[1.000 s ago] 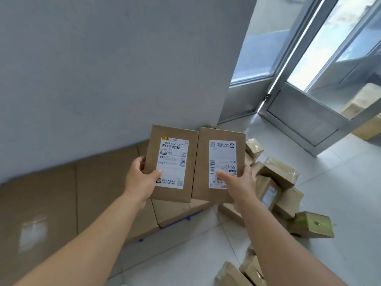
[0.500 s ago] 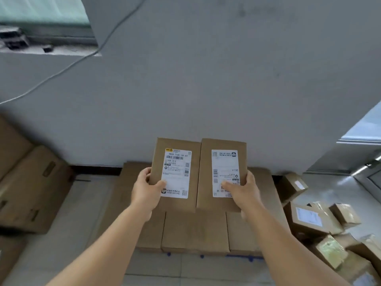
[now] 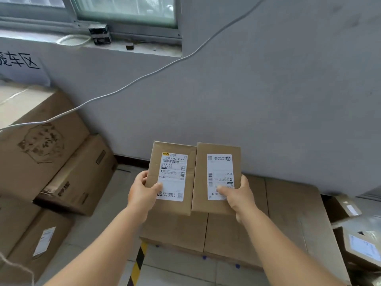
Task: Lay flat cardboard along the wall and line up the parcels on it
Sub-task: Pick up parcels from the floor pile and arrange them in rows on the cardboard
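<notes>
While cardboard (image 3: 288, 213) lies flat against the wall (image 3: 268, 100), left hand (image 3: 142, 194) grips one parcel (image 3: 172, 176), right hand (image 3: 239, 195) grips another (image 3: 216, 176), edges touching, held above it.

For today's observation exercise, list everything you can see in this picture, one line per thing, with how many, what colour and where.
held parcels: two, brown with white labels, side by side and touching, one in each hand, above the cardboard
flat cardboard: brown, on the floor along the wall
large cartons: several, brown, stacked at left
loose parcels: a few, brown, at the right edge
cable: one, grey, slanting across the wall
window: one, greenish glass, top left
striped tape: yellow and black, on the floor
left hand: grips the left parcel
right hand: grips the right parcel
</notes>
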